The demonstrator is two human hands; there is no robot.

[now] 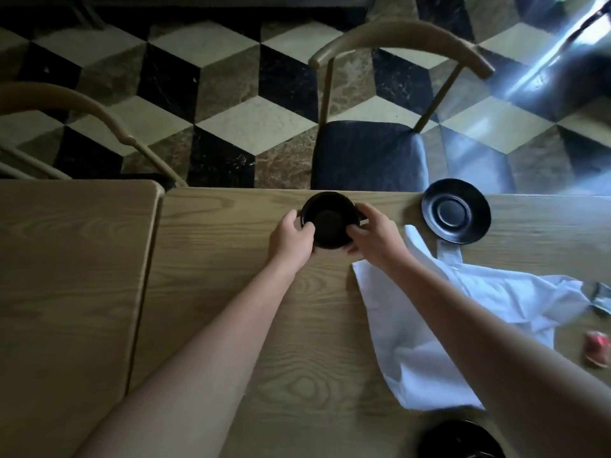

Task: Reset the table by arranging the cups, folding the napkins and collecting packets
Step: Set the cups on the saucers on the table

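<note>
A black cup sits near the far edge of the wooden table, held from both sides. My left hand grips its left side and my right hand grips its right side. To the right, an empty black saucer rests at the far edge. A crumpled white napkin lies spread under my right forearm. A dark packet and a red packet lie at the right edge of view. Another black dish shows partly at the bottom.
A second wooden table butts against the left side with a narrow gap. Two chairs stand beyond the far edge: one with a dark seat opposite me, another wooden chair back at the left. The floor is patterned tile.
</note>
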